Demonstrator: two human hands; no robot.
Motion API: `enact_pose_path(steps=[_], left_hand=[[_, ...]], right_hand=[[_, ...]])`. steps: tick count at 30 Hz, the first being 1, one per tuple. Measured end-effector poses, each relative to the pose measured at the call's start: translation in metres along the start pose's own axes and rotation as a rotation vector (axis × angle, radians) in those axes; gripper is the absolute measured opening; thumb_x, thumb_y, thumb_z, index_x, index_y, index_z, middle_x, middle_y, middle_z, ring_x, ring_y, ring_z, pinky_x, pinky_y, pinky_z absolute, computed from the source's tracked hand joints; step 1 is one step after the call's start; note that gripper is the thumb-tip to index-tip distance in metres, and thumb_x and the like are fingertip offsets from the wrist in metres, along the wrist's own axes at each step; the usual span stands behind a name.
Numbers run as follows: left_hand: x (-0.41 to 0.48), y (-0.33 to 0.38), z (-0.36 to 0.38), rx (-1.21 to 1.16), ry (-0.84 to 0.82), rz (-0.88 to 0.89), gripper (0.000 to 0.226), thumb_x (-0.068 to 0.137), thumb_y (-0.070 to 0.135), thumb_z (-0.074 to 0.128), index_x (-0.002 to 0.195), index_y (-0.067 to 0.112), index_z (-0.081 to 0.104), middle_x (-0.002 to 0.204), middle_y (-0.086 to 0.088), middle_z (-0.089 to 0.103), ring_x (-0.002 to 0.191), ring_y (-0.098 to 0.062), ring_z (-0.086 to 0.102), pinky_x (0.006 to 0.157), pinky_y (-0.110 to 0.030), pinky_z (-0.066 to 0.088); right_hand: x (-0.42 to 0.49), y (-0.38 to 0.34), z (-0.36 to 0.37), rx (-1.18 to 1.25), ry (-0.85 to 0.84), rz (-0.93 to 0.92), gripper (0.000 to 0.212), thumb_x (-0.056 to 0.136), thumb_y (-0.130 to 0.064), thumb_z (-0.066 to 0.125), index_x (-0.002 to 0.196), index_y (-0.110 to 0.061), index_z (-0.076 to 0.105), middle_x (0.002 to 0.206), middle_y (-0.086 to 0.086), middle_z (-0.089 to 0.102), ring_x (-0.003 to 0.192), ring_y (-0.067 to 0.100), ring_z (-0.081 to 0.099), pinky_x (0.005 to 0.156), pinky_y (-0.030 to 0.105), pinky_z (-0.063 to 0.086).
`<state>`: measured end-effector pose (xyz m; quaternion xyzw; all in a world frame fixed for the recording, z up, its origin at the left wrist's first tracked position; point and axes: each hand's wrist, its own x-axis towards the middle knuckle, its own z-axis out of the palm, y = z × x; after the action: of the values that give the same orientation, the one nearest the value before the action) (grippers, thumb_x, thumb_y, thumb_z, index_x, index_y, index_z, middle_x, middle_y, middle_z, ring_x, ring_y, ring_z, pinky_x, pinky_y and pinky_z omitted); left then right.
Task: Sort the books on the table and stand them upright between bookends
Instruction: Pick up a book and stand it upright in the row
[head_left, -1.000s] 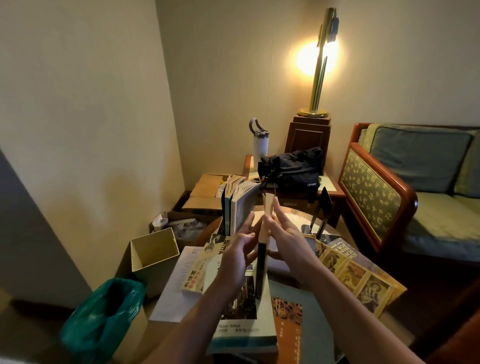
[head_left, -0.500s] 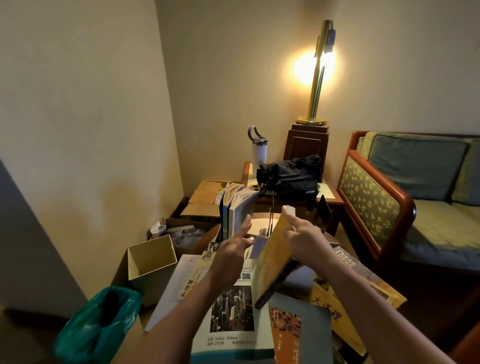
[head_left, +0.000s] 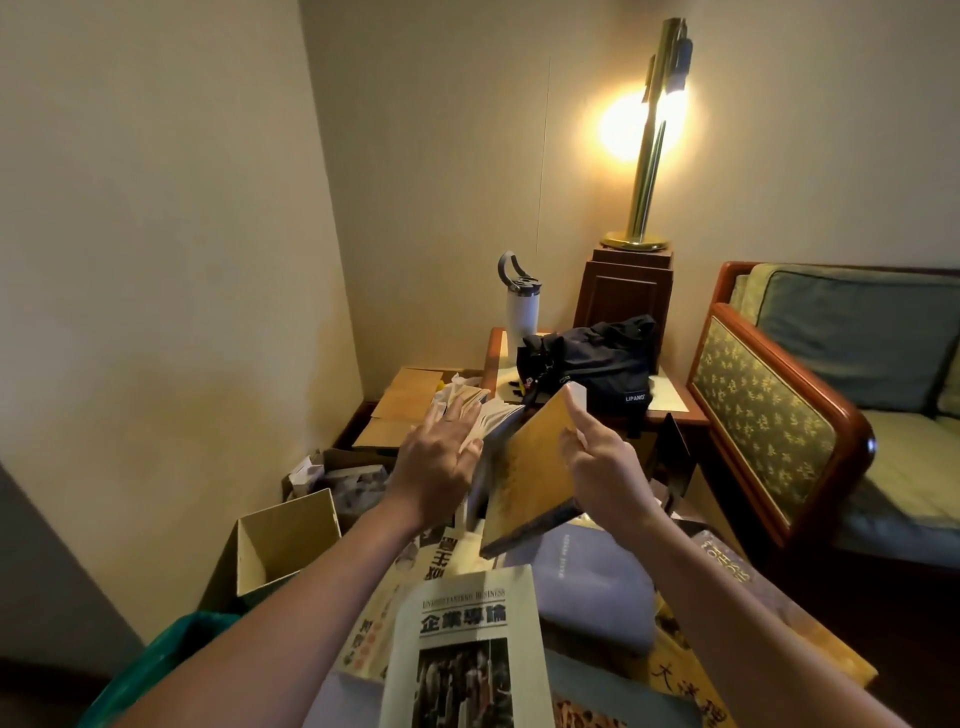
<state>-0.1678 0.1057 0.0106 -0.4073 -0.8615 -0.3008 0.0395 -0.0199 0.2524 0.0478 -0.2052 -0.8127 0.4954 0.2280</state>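
A yellow book (head_left: 530, 467) leans tilted to the right in mid-air over the table, my right hand (head_left: 605, 470) gripping its right cover with the forefinger up along the edge. My left hand (head_left: 441, 462) lies flat, fingers spread, against the upright books (head_left: 493, 421) standing at the back left. A black bookend (head_left: 675, 457) stands to the right of my right hand. Several books lie flat in front: a white one with a city photo (head_left: 467, 639), a grey-purple one (head_left: 587, 577), yellow ones (head_left: 691, 686).
A black bag (head_left: 597, 364) and a white bottle (head_left: 522, 312) sit on the side table behind, with a brass lamp (head_left: 649, 156) on a wooden stand. Open cardboard boxes (head_left: 285, 540) and a green bag (head_left: 171, 660) stand at left. A sofa (head_left: 831, 415) is at right.
The yellow book went from edge-on between both hands to tilted rightward in my right hand alone. My left hand moved up against the standing books.
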Motion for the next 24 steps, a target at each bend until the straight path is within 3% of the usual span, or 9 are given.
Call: enact_pose_path(steps=[3,6,7,9,11,13,17,21,24], left_hand=[[0.023,-0.017,0.011,0.120,-0.081,-0.013,0.057,0.101,0.045,0.021,0.157,0.035,0.019,0.166,0.008,0.008,0.154,-0.026,0.002,0.122,-0.051,0.008],[0.035,-0.037,0.025,0.134,-0.189,-0.060,0.051,0.106,0.042,0.024,0.156,0.040,0.015,0.166,0.012,0.002,0.154,-0.024,-0.006,0.122,-0.054,0.003],[0.037,-0.044,0.030,0.121,-0.206,-0.068,0.050,0.107,0.042,0.025,0.156,0.041,0.016,0.165,0.014,0.002,0.154,-0.023,-0.006,0.123,-0.054,0.006],[0.038,-0.051,0.037,0.053,-0.186,-0.070,0.049,0.106,0.042,0.027,0.155,0.042,0.019,0.164,0.020,0.003,0.154,-0.019,-0.004,0.123,-0.054,0.016],[0.038,-0.054,0.039,0.001,-0.159,-0.061,0.049,0.106,0.043,0.029,0.155,0.043,0.020,0.163,0.024,0.005,0.154,-0.014,-0.002,0.120,-0.053,0.026],[0.037,-0.054,0.041,0.015,-0.140,-0.030,0.050,0.106,0.046,0.027,0.156,0.043,0.017,0.163,0.026,0.005,0.153,-0.011,-0.002,0.115,-0.050,0.032],[0.036,-0.056,0.044,0.008,-0.091,-0.017,0.055,0.105,0.053,0.022,0.157,0.040,0.013,0.163,0.025,0.006,0.153,-0.009,0.001,0.112,-0.046,0.036],[0.035,-0.058,0.047,-0.018,-0.063,-0.001,0.052,0.106,0.047,0.028,0.157,0.038,0.018,0.164,0.023,0.008,0.153,-0.006,0.002,0.112,-0.042,0.038],[0.035,-0.061,0.048,-0.070,-0.078,0.000,0.052,0.107,0.044,0.029,0.157,0.036,0.019,0.164,0.023,0.006,0.151,-0.001,-0.002,0.118,-0.040,0.032]], right_hand=[[0.029,0.003,0.012,-0.008,0.011,-0.009,0.055,0.108,-0.015,0.037,0.158,-0.034,0.021,0.149,0.014,0.048,0.127,0.042,0.049,0.100,0.047,0.047],[0.056,0.011,0.031,-0.032,-0.011,-0.010,0.058,0.108,-0.014,0.038,0.158,-0.033,0.017,0.155,0.009,0.041,0.136,0.034,0.046,0.095,0.026,0.049],[0.064,0.014,0.039,-0.047,-0.025,-0.006,0.057,0.108,-0.016,0.038,0.158,-0.034,0.017,0.156,0.008,0.040,0.138,0.032,0.044,0.097,0.025,0.047],[0.077,0.021,0.052,-0.056,-0.052,0.014,0.056,0.108,-0.019,0.037,0.157,-0.036,0.017,0.154,0.008,0.043,0.134,0.031,0.049,0.099,0.030,0.047],[0.091,0.027,0.062,-0.076,-0.052,0.038,0.055,0.108,-0.024,0.036,0.156,-0.042,0.016,0.144,0.009,0.054,0.113,0.027,0.063,0.087,0.034,0.055],[0.104,0.028,0.068,-0.113,-0.061,0.047,0.054,0.108,-0.029,0.036,0.155,-0.047,0.017,0.138,0.010,0.059,0.099,0.023,0.065,0.081,0.038,0.059],[0.126,0.029,0.078,-0.145,-0.072,0.069,0.051,0.108,-0.030,0.034,0.155,-0.043,0.020,0.140,0.012,0.056,0.098,0.022,0.058,0.085,0.039,0.058],[0.127,0.036,0.093,-0.074,-0.173,0.151,0.057,0.107,-0.034,0.038,0.155,-0.049,0.011,0.123,0.004,0.053,0.103,0.034,0.064,0.070,0.053,0.062],[0.123,0.047,0.106,-0.080,-0.182,0.122,0.063,0.106,-0.038,0.040,0.157,-0.045,0.003,0.138,0.008,0.057,0.109,0.029,0.062,0.081,0.048,0.060]])
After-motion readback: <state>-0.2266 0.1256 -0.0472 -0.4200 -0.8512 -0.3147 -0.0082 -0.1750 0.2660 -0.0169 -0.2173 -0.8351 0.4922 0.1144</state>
